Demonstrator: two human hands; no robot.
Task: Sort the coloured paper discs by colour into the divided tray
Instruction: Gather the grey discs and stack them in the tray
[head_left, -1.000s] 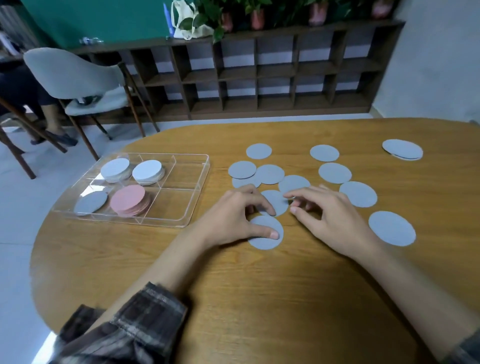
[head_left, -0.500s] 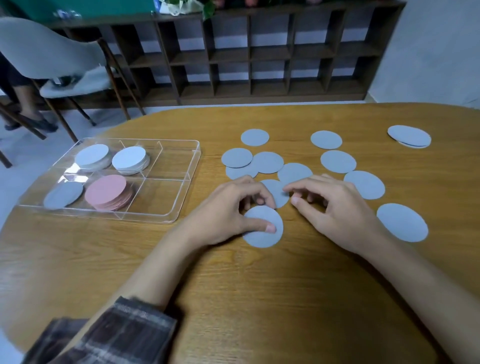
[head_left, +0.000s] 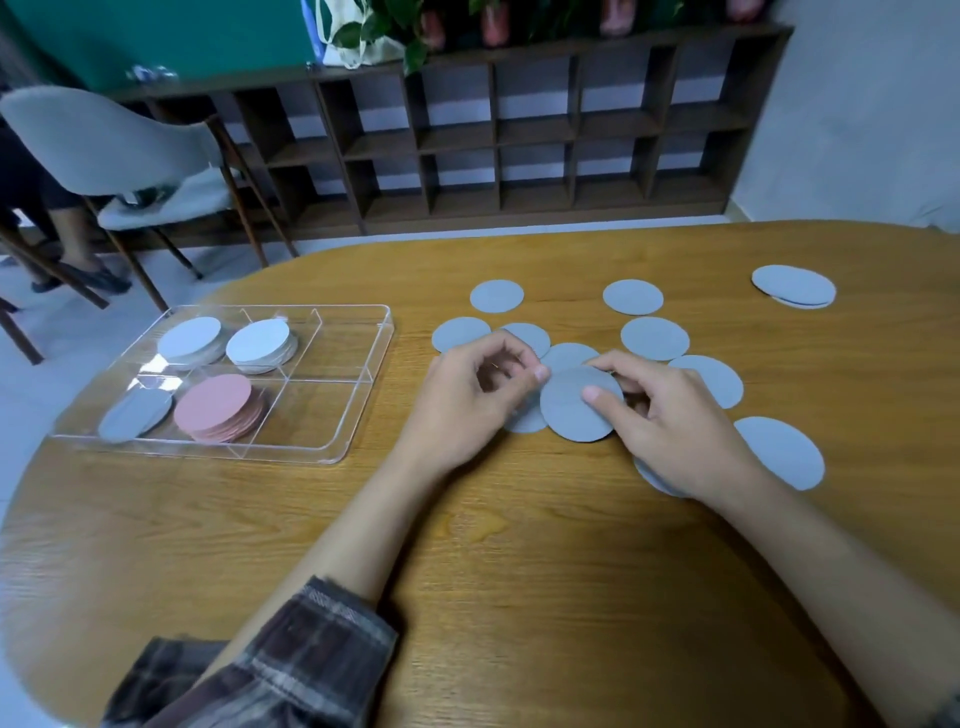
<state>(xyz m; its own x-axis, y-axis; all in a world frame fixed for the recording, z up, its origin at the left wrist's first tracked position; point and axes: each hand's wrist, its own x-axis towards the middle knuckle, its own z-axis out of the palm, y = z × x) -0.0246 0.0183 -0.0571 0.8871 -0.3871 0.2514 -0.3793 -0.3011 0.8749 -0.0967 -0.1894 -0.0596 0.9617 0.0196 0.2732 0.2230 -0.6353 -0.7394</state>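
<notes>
Here the right hand (head_left: 680, 421) pinches a grey disc (head_left: 569, 423), face tilted upward.

Nothing readable in this one, honestly. The grey paper disc (head_left: 569, 415) in the middle, the pink stack (head_left: 213, 405) and the clear divided tray (head_left: 322, 410) are all plain, with no print, labels, brands or numbers that I can make out.
</notes>
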